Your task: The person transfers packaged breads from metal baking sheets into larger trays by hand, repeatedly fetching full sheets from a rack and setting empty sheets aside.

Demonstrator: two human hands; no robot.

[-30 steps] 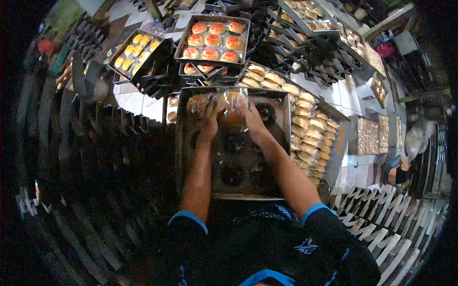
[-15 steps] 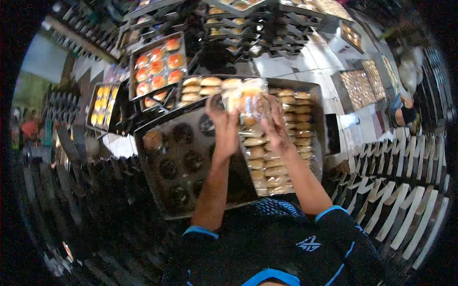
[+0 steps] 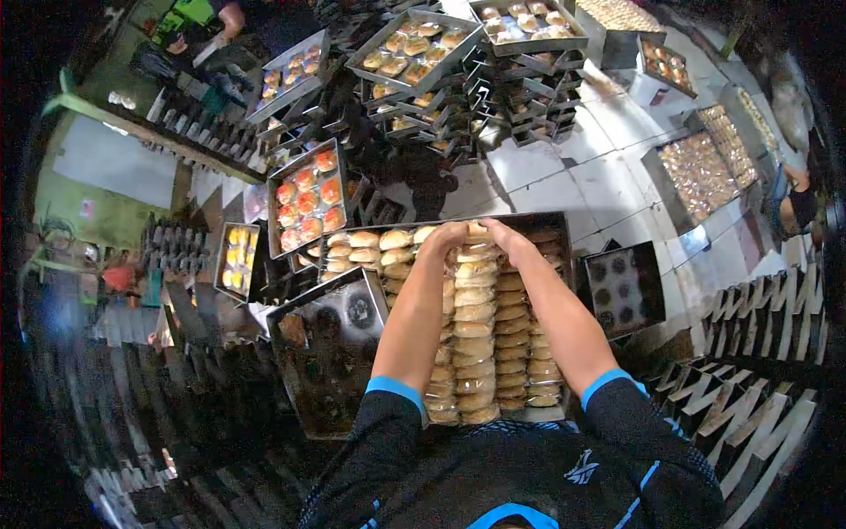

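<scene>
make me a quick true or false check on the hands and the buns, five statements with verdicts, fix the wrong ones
1. The left hand and right hand are both at the far end of a row of packed buns. True.
2. The two hands are held wide apart. False: they are close together, on either side of that row.
3. The yellow-topped buns lie farther left than the red-topped buns. True.
4. The red-topped buns are to the right of the hands. False: they are to the left.
5. A dark tray with round marks lies to the right of the packed buns. True.
</scene>
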